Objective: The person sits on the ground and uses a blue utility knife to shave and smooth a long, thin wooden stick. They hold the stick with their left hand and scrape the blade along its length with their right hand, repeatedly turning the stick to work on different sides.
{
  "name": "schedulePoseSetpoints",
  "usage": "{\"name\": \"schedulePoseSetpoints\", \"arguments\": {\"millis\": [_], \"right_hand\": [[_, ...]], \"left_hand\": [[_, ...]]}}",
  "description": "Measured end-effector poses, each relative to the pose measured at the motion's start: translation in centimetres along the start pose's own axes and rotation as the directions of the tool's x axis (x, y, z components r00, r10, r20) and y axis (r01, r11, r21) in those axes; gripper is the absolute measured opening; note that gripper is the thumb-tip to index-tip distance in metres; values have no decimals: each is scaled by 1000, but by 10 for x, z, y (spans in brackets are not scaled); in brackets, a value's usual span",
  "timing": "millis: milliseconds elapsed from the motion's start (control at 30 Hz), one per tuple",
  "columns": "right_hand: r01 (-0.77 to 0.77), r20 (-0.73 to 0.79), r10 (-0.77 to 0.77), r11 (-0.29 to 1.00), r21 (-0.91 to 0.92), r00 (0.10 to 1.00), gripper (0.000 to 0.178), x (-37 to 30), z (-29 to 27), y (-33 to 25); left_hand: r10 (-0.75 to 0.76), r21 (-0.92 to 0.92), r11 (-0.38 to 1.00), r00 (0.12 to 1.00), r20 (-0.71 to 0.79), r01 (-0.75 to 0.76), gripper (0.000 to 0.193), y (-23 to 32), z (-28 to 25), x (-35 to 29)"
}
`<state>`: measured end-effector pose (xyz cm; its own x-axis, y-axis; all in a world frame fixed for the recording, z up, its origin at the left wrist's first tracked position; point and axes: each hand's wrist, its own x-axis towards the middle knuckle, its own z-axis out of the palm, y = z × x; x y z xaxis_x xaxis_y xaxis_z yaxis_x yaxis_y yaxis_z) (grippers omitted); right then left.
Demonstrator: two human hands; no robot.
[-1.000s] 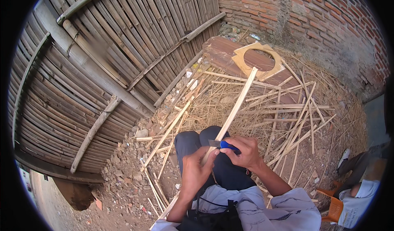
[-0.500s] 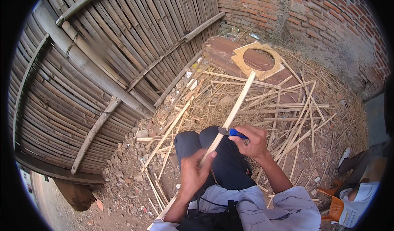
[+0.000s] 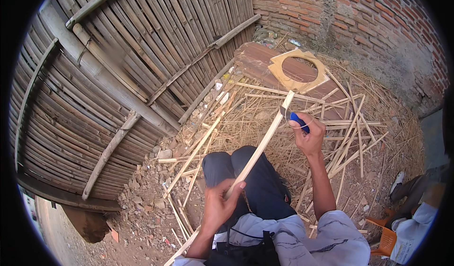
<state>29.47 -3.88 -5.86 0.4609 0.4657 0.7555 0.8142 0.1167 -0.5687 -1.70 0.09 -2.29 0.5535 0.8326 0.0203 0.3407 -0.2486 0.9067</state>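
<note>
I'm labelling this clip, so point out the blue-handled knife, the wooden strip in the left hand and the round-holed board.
Blue-handled knife (image 3: 297,119): head view, on the handle.
Wooden strip (image 3: 259,150): head view, partway along its length.
Round-holed board (image 3: 302,87): head view, border below the hole.

Dirt ground (image 3: 142,237) strewn with dry straw (image 3: 236,138), pale wooden strips (image 3: 202,141), small stones (image 3: 164,154), a brown board (image 3: 257,65)

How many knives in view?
1: the blue-handled knife in the right hand, its blade at the wood strip near the strip's far end. The left hand holds that strip. Others could be hidden under the straw.
</note>
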Motion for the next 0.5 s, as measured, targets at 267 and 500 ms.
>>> {"name": "schedulePoseSetpoints", "arguments": {"millis": [267,500], "right_hand": [[-447,-204,422,890,-96,884,32,26,-44,105],[-416,63,420,907,-70,905,31,-29,-32,54]], "left_hand": [[-33,78,996,999,7,33,23,-19,-11,-5],[-176,-111,977,981,77,184,21,-19,-1,15]]}}
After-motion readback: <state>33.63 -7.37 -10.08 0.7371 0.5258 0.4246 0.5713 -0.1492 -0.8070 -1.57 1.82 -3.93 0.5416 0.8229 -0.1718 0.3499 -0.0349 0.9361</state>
